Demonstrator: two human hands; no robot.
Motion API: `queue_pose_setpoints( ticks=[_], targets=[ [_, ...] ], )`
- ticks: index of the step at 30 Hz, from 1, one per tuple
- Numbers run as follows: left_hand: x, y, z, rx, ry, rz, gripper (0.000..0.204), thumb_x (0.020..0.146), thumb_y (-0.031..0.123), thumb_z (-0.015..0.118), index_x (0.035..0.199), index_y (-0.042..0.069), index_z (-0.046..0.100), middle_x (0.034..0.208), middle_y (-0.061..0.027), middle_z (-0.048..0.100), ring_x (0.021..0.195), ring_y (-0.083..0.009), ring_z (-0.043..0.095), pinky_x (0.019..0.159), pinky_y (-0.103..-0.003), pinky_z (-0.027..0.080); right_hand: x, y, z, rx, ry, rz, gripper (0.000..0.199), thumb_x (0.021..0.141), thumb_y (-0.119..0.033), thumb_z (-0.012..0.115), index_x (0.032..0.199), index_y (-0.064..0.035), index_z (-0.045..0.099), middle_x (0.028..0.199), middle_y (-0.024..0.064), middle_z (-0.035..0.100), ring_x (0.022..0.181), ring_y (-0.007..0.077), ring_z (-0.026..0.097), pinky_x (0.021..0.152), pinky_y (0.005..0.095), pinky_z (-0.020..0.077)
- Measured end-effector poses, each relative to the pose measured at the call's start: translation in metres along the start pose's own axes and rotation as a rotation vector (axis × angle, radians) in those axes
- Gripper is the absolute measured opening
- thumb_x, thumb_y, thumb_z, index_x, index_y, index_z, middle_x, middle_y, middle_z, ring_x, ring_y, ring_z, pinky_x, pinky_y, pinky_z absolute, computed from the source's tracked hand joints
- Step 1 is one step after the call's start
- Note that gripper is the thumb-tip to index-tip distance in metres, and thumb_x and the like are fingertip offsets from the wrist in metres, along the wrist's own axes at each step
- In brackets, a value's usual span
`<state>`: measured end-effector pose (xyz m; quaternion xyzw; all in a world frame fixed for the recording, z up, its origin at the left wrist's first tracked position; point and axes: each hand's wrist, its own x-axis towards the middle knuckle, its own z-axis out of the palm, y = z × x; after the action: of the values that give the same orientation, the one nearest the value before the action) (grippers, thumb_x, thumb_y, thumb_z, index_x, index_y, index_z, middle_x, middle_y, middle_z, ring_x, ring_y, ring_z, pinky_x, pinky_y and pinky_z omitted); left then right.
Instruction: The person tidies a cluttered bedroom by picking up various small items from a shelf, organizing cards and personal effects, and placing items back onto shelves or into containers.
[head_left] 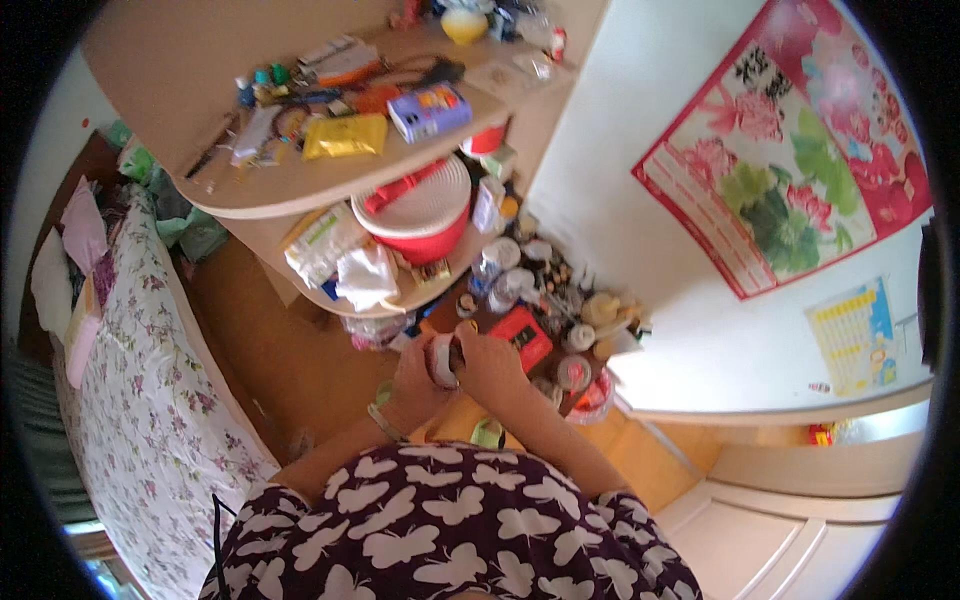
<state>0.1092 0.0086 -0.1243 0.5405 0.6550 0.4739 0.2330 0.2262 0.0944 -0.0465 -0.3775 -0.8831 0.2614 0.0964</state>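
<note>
In front of my body, both hands meet around a small white rounded object (443,362), perhaps a jar; its kind is not clear. My left hand (412,378), with a pale bracelet at the wrist, wraps it from the left. From the right, my right hand (490,364) closes in with bent fingers against its edge. A dark patch shows between the object and the right fingers, too blurred to name. Just beyond the right hand lies a red box (521,338) among many bottles and jars (510,288) on a low dark surface.
A curved wooden shelf (260,203) ahead bears a yellow packet (344,136), a purple box (430,111) and clutter. Beneath it sits a red basket with a white lid (432,206). A bed with a flowered sheet (150,370) is left; a poster (790,150) hangs right.
</note>
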Motion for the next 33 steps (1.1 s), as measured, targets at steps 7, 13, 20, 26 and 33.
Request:
queue_pose_setpoints(
  ticks=[7,13,20,26,33],
  targets=[
    [-0.012,-0.002,0.006,-0.078,-0.054,-0.02,0.079,0.056,0.018,0.079,0.119,-0.001,0.034,0.109,-0.0166,0.046,0.101,-0.0297,0.048,0.086,-0.037,0.04,-0.017,0.007,0.013,-0.012,-0.126,-0.014,0.009,0.075,-0.014,0.052,0.077,-0.0051,0.055,0.069,0.0164,0.059,0.066,0.0356,0.059,0.058,0.0445,0.0463],
    [-0.01,0.009,-0.003,-0.077,-0.214,-0.128,0.077,0.057,0.016,0.077,0.119,-0.001,0.034,0.108,-0.0178,0.046,0.101,-0.0315,0.048,0.086,-0.038,0.039,-0.015,0.001,0.007,-0.107,-0.221,0.011,0.009,0.074,-0.011,0.052,0.079,-0.0054,0.057,0.078,0.0154,0.061,0.072,0.0346,0.059,0.061,0.0433,0.0474],
    [-0.01,-0.02,0.01,-0.056,-0.07,-0.002,0.075,0.058,0.018,0.076,0.118,-0.001,0.034,0.105,-0.0202,0.045,0.098,-0.0369,0.046,0.086,-0.042,0.037,-0.019,0.003,0.003,0.199,0.051,-0.066,0.01,0.074,-0.012,0.053,0.078,-0.0052,0.057,0.073,0.0144,0.058,0.071,0.0341,0.058,0.06,0.0423,0.046],
    [-0.02,-0.012,0.007,-0.017,-0.144,-0.016,0.072,0.059,0.018,0.076,0.115,0.0,0.035,0.104,-0.0187,0.046,0.095,-0.0357,0.048,0.083,-0.041,0.039,-0.028,0.016,0.033,0.052,-0.199,-0.078,0.01,0.074,-0.013,0.054,0.079,-0.0046,0.057,0.073,0.0153,0.058,0.071,0.0339,0.058,0.06,0.0424,0.0459],
    [-0.02,-0.017,0.005,-0.348,-0.055,-0.237,0.074,0.06,0.02,0.079,0.115,-0.001,0.035,0.105,-0.0133,0.047,0.1,-0.0233,0.049,0.083,-0.033,0.042,-0.028,0.003,0.014,0.409,0.265,0.065,0.036,0.074,-0.022,0.066,0.103,-0.0021,0.057,0.078,0.0151,0.061,0.074,0.0289,0.061,0.067,0.0358,0.0486]
  ],
)
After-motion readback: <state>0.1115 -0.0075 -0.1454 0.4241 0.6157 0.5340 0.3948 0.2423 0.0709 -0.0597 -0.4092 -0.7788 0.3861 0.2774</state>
